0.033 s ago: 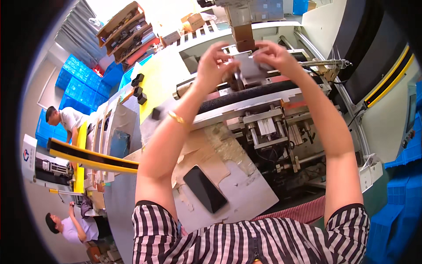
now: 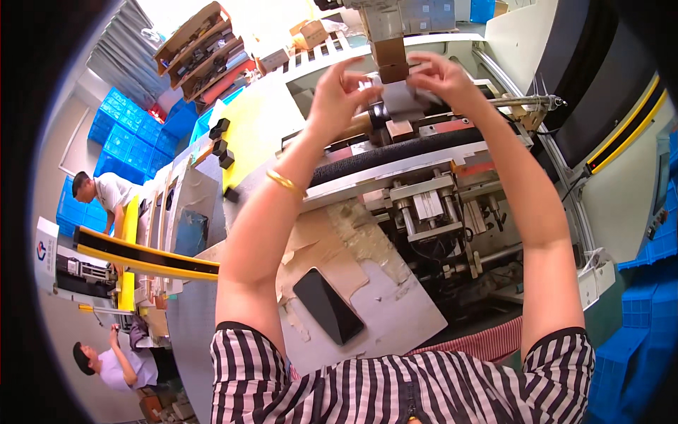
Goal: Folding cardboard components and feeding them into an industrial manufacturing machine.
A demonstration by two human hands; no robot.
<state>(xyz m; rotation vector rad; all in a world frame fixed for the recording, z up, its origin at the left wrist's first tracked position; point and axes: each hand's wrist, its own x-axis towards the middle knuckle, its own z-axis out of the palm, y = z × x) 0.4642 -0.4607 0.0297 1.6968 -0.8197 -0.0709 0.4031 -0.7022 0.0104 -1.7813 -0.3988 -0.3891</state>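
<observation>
A small grey sheet-like piece (image 2: pixel 404 100), blurred by motion, is between my hands over the machine's bed. My right hand (image 2: pixel 446 83) has its fingers curled at the piece's upper right edge and seems to grip it. At the left side my left hand (image 2: pixel 340 97) has thumb and fingers apart, close to the piece; nothing shows in its grasp. A small pale block (image 2: pixel 400 130) is just below the grey piece. Directly above hangs a brown block (image 2: pixel 390 58) on the machine's head. A black roller (image 2: pixel 395 150) runs across in front of it.
Several small black blocks (image 2: pixel 224 152) line a yellow surface (image 2: pixel 256 127) at left. A black phone (image 2: pixel 328 305) lies on a worn board (image 2: pixel 402 321) before me. Yellow-black bars (image 2: pixel 148 256) stick out on both sides. Two other people work at far left; blue crates (image 2: pixel 134 131) are stacked behind.
Both hands have shifted slightly up and away from me, and the grey piece has moved up too. The pale block below it now shows. My left fingers have spread from the piece.
</observation>
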